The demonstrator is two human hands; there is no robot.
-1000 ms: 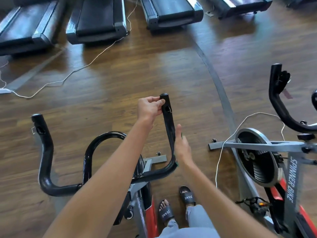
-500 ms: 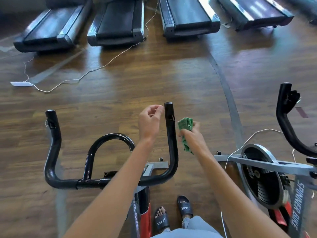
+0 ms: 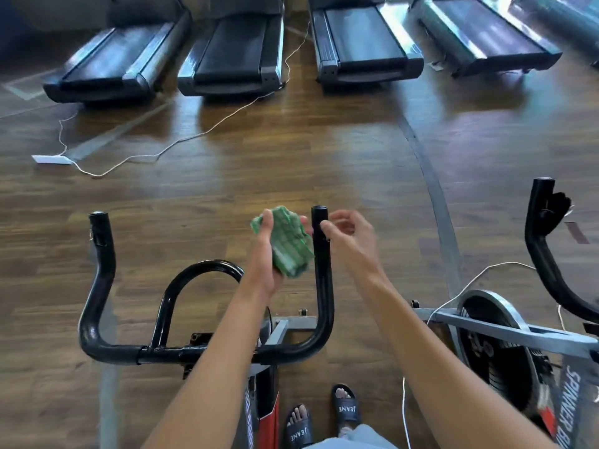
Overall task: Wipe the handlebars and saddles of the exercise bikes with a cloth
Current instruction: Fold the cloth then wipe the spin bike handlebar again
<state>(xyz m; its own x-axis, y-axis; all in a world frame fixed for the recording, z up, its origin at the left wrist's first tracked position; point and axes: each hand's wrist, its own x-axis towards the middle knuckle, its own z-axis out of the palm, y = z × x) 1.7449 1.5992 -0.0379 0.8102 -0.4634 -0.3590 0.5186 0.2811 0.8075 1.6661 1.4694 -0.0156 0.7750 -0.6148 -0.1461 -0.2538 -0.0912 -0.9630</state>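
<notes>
Wooden gym flooring and treadmills [image 3: 233,56] lie beyond the bike's handlebars [image 3: 207,319], where the left hand [image 3: 269,254] grips the green cloth [image 3: 285,244] beside the right bar and the right hand [image 3: 348,234] hangs loosely curled, holding nothing — wiping apparently mid-way, saddles and the neighbouring bike [image 3: 505,338] likely left.

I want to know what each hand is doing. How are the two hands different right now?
The left hand holds the green cloth; the right hand holds nothing. The left hand sits left of the handlebar's upright end; the right hand sits right of it, fingers loosely curled and blurred. Both hands are bare and raised near that bar end.
</notes>
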